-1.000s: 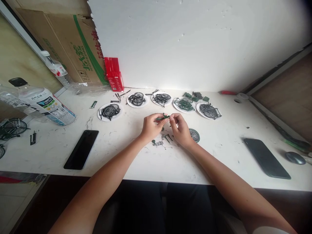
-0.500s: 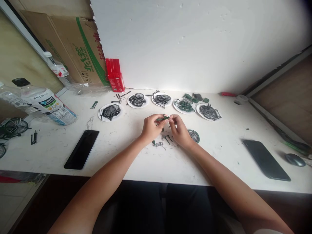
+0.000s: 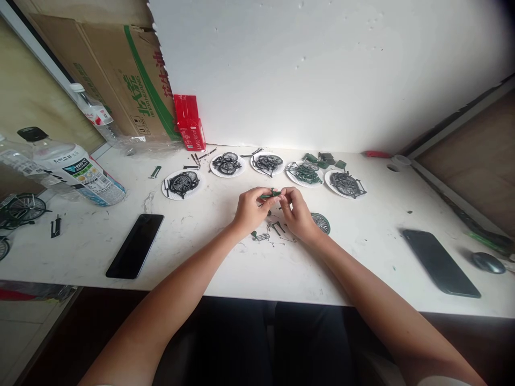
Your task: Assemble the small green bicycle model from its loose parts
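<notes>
Past loose small parts [image 3: 263, 236] and beside a spoked wheel [image 3: 321, 223] on the white worktop [image 3: 233, 273], pinching a small green part [image 3: 275, 194] between left hand [image 3: 249, 210] and right hand [image 3: 298, 213], with both grips apparently clamped on it. Turned only slightly within the last second, suggesting fine handwork still under way. Farther back, on white plates [image 3: 197, 193]: dark wheels [image 3: 181, 184] and green pieces [image 3: 304, 173].

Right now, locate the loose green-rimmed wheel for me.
In the head view, the wheel lies on the white table, right of and partly hidden by the right hand, nearer the person than the rightmost plate.
</notes>
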Demonstrator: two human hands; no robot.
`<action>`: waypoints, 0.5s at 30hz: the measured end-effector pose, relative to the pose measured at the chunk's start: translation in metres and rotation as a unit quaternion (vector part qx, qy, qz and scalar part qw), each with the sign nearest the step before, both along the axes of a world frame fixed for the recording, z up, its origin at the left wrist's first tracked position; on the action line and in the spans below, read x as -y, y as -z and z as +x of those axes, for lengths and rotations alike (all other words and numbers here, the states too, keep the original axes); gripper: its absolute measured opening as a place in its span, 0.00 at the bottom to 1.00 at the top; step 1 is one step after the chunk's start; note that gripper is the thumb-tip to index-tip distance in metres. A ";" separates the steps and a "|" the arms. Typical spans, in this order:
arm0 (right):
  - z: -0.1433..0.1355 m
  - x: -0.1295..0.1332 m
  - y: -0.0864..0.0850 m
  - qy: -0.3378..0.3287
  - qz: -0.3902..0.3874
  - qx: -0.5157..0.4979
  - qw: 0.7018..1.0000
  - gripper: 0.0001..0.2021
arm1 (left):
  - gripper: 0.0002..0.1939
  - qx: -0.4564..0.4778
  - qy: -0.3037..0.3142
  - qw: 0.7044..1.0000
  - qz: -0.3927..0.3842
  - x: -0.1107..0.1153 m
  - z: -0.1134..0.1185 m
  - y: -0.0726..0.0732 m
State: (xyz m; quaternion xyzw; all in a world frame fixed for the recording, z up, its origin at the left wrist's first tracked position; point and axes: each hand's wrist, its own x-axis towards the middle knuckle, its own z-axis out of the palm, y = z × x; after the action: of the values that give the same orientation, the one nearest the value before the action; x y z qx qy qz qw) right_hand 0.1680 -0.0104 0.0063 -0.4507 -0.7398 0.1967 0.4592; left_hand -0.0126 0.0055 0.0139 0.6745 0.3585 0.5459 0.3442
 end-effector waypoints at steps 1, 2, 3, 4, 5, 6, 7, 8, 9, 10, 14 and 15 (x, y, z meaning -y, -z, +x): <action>0.000 0.000 -0.001 -0.001 0.000 -0.002 1.000 0.12 | 0.13 0.003 0.004 1.000 -0.009 0.000 0.000 0.000; 0.000 0.001 -0.001 -0.001 -0.002 -0.006 1.000 0.12 | 0.14 0.006 0.009 1.000 -0.017 0.000 0.000 -0.001; -0.001 0.001 -0.002 0.000 -0.005 -0.011 1.000 0.12 | 0.14 0.010 0.014 1.000 -0.026 0.000 0.000 -0.001; -0.001 0.001 -0.004 0.002 -0.007 -0.015 1.000 0.12 | 0.15 0.015 0.020 0.999 -0.034 -0.001 0.000 -0.001; -0.001 0.002 -0.005 0.003 -0.009 -0.020 1.000 0.12 | 0.15 0.020 0.024 0.999 -0.041 -0.001 0.001 -0.002; -0.001 0.002 -0.006 0.002 -0.009 -0.024 1.000 0.12 | 0.16 0.025 0.027 0.998 -0.048 -0.001 0.001 -0.002; -0.001 0.002 -0.007 0.001 -0.008 -0.027 1.000 0.12 | 0.16 0.030 0.031 0.998 -0.054 -0.001 0.001 -0.003; 0.000 0.002 -0.009 0.000 -0.006 -0.029 1.000 0.12 | 0.17 0.036 0.034 0.997 -0.062 -0.001 0.001 -0.003; 0.000 0.002 -0.010 -0.002 -0.004 -0.030 1.000 0.12 | 0.18 0.043 0.039 0.996 -0.070 -0.001 0.001 -0.003; 0.001 0.002 -0.011 -0.003 -0.004 -0.031 1.000 0.12 | 0.19 0.051 0.044 0.995 -0.080 -0.002 0.001 -0.003; 0.001 0.004 -0.014 -0.003 -0.019 -0.051 0.999 0.13 | 0.22 0.101 0.071 0.984 -0.127 -0.002 0.003 -0.002; 0.000 0.004 -0.015 -0.005 -0.027 -0.065 0.998 0.14 | 0.23 0.113 0.077 0.981 -0.138 -0.002 0.004 -0.002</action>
State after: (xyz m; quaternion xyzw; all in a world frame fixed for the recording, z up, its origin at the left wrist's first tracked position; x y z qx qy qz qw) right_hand 0.1684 -0.0144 0.0211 -0.4455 -0.7053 0.2474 0.4929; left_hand -0.0085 0.0078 0.0160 0.5799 0.3360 0.5363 0.5130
